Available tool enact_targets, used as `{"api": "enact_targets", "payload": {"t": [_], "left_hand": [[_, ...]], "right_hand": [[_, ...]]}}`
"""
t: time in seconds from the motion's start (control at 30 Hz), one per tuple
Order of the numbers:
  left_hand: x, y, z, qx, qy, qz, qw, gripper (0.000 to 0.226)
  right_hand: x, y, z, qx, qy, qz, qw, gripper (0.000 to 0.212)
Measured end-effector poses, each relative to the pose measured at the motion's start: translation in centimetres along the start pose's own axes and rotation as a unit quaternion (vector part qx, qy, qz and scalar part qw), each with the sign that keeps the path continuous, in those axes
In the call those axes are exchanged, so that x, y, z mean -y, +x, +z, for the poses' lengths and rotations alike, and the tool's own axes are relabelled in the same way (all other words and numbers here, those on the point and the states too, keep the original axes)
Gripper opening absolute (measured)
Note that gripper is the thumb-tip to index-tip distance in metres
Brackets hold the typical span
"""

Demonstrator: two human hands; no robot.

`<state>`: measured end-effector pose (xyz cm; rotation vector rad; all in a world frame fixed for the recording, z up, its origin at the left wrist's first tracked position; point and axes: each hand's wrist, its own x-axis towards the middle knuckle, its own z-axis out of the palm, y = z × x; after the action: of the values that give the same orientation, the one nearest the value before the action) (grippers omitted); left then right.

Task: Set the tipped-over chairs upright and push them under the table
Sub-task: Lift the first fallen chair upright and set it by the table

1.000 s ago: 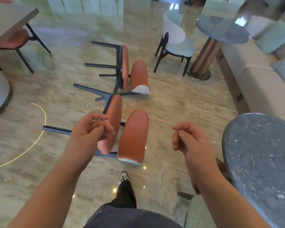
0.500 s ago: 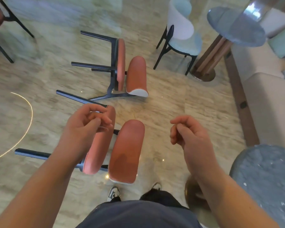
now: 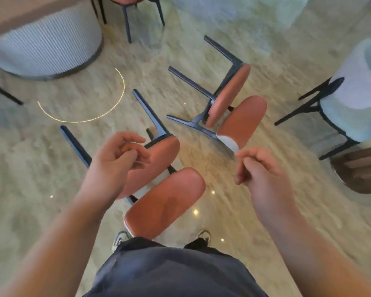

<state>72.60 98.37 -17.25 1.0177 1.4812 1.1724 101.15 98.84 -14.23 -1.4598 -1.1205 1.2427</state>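
Chairs, two of them with terracotta cushions and dark legs, lie tipped on the pale stone floor (image 3: pixel 266 211). The near chair (image 3: pixel 165 202) is at centre, its backrest pointing toward 6 o'clock by the person's shoes, its legs reaching toward 10 o'clock; the left hand covers part of its seat. The far chair (image 3: pixel 242 118) lies at 1 o'clock from it, apart. Motion blur softens everything. At 10 o'clock a ribbed table base (image 3: pixel 45 46) is cut off by the frame edge, at 3 o'clock a pale upright chair (image 3: pixel 356 97) likewise. The left hand (image 3: pixel 114 166) hovers above the near chair with fingers loosely curled, gripping nothing. The right hand (image 3: pixel 263 174), at 3 o'clock of centre, is likewise loosely curled and holds nothing.
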Motion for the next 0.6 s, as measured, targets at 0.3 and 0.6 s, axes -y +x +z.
{"api": "enact_targets", "payload": {"t": [0.3,0.6], "left_hand": [[-2.0,-5.0,1.4,-0.124,-0.013,0.028,0.992,0.039],[0.3,-8.9,0.4,-0.239,-0.036,-0.002,0.970,0.045]], "right_hand": [[-0.6,2.8,-1.4,0.135,-0.021,-0.003,0.991,0.023],[-0.4,3.8,1.3,0.256,-0.020,-0.037,0.966,0.020]]}}
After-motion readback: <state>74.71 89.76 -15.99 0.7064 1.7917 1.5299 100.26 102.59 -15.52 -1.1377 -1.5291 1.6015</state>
